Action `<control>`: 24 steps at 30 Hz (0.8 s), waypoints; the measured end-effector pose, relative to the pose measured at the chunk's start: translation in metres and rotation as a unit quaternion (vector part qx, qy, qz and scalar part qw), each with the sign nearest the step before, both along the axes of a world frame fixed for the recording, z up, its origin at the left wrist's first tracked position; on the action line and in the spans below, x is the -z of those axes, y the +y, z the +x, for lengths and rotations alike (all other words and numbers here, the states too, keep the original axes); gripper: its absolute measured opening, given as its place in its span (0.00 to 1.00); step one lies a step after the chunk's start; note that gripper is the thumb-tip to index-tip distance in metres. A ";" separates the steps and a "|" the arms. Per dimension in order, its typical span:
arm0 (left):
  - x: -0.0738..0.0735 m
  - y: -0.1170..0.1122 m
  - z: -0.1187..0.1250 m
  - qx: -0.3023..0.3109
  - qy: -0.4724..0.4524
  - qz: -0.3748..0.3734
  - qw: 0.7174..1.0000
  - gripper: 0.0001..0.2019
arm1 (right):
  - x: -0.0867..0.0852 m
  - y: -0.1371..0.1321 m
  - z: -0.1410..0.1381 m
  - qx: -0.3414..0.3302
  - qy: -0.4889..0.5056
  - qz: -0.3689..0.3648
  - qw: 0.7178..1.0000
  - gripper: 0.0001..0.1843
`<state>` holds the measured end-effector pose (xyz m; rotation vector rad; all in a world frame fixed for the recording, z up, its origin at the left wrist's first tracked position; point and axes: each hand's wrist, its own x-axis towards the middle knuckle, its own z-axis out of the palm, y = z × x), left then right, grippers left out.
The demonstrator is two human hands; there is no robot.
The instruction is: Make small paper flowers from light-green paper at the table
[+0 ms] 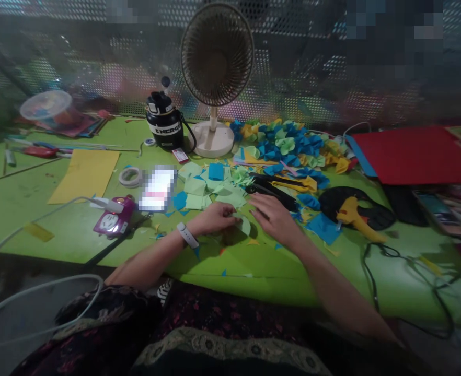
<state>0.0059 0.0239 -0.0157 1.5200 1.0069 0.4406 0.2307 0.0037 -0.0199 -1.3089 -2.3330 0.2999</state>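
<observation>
My left hand point(215, 218) is closed in a pinch on a light green paper piece point(243, 223) held just above the green table point(254, 261). A white band sits on that wrist. My right hand point(272, 214) rests beside it with fingers stretched out, its fingertips touching the same green piece near black scissors point(272, 190). Loose green and blue paper squares point(210, 188) lie just beyond both hands.
A pile of folded blue, green and yellow paper shapes point(289, 143), a desk fan point(217, 78), a black jug point(164, 122), a tape roll point(129, 176), a phone point(158, 189), a yellow sheet point(84, 175), a yellow glue gun point(358, 219), a red sheet point(414, 154), a power strip point(114, 219).
</observation>
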 end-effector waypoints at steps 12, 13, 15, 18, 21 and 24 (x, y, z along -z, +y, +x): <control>-0.002 -0.002 0.006 -0.004 -0.141 -0.148 0.979 0.19 | -0.007 -0.017 -0.014 0.085 0.168 -0.147 0.971 0.25; -0.004 -0.001 0.005 0.012 -0.130 -0.149 0.980 0.19 | -0.007 -0.017 -0.013 0.084 0.192 -0.179 0.961 0.24; -0.007 0.002 0.000 0.025 -0.086 -0.110 0.990 0.20 | -0.008 -0.016 -0.012 0.077 0.222 -0.220 0.947 0.24; -0.007 0.014 -0.010 -0.072 -0.014 0.099 0.992 0.17 | -0.009 -0.014 -0.011 0.063 0.177 -0.244 0.951 0.20; -0.001 0.029 -0.020 -0.169 0.111 0.347 0.916 0.11 | -0.008 -0.014 -0.011 0.069 0.095 -0.179 0.977 0.16; 0.001 0.039 -0.025 -0.170 0.179 0.408 0.879 0.10 | -0.008 -0.014 -0.010 0.103 0.071 -0.031 0.992 0.16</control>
